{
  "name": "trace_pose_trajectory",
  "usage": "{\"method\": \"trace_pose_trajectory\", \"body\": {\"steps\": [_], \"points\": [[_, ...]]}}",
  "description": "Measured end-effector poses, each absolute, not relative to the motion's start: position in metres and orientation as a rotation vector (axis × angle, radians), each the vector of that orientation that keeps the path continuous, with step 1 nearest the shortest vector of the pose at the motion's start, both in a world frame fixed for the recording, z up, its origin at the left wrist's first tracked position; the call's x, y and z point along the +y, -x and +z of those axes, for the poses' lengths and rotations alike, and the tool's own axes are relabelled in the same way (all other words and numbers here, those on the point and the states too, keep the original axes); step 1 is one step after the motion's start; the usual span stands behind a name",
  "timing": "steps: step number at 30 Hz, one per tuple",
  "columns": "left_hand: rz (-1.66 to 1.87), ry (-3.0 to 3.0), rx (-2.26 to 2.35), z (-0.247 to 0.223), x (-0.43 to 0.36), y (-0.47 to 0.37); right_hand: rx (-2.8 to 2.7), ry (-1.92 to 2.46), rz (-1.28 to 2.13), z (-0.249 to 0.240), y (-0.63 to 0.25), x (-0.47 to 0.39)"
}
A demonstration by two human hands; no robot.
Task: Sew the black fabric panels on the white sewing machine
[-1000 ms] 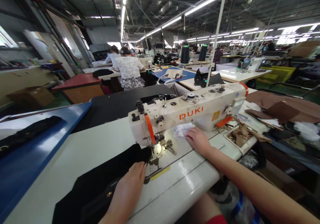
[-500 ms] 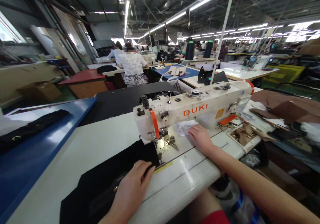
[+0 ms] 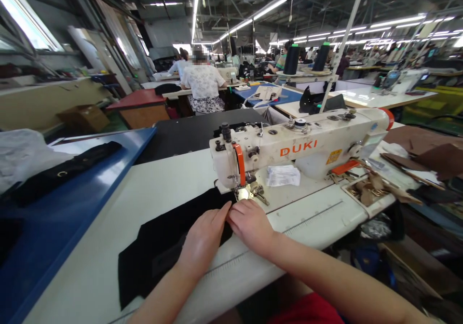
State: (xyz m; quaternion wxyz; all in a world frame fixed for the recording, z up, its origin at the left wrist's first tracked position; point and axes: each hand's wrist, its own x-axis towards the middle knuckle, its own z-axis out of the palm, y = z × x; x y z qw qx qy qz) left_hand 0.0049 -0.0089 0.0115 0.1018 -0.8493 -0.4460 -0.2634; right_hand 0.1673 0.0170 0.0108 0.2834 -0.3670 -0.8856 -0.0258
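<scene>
A black fabric piece [image 3: 162, 232] lies flat on the white sewing table, its right end under the needle area of the white DUKI sewing machine [image 3: 264, 153]. My left hand [image 3: 204, 235] is closed at the fabric's near right edge, gripping it, fingers pointing toward the presser foot. Against its fingertips is my right hand [image 3: 253, 225], its fingers bent and pressed together at the same edge. Whatever lies between the right fingers is hidden. A stack of white printed labels [image 3: 282, 175] rests on the machine bed behind my right hand.
To the right stands a tray [image 3: 371, 206] of brown scraps and small metal parts. A blue table [image 3: 90, 208] with a black strap [image 3: 87, 162] runs along the left. Thread cones [image 3: 291, 60] stand beyond the machine. A co-worker [image 3: 202, 85] sits further back.
My right hand has left the white labels and moved left to the fabric edge, meeting my left hand. The label stack is uncovered. The view has shifted left.
</scene>
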Motion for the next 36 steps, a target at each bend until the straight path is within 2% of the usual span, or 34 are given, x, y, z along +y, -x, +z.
{"method": "trace_pose_trajectory", "body": {"steps": [5, 8, 16, 26, 36], "points": [[-0.856, 2.455, -1.299, 0.014, -0.002, 0.018, -2.275, 0.984, 0.156, 0.007, -0.189, 0.021], [-0.866, 2.451, -1.303, 0.013, 0.005, 0.022, -2.401, 0.862, 0.224, 0.0, -0.202, 0.014], [-0.436, 2.724, -1.201, 0.014, 0.017, 0.015, -2.645, 0.808, 0.241, 0.0, -0.204, -0.004], [-0.19, 2.796, -1.18, 0.024, 0.022, -0.002, -2.628, 0.788, 0.291, 0.003, -0.205, -0.003], [-0.426, 2.691, -1.123, 0.009, 0.026, -0.002, -2.607, 0.802, 0.316, 0.001, -0.205, -0.003]]}}
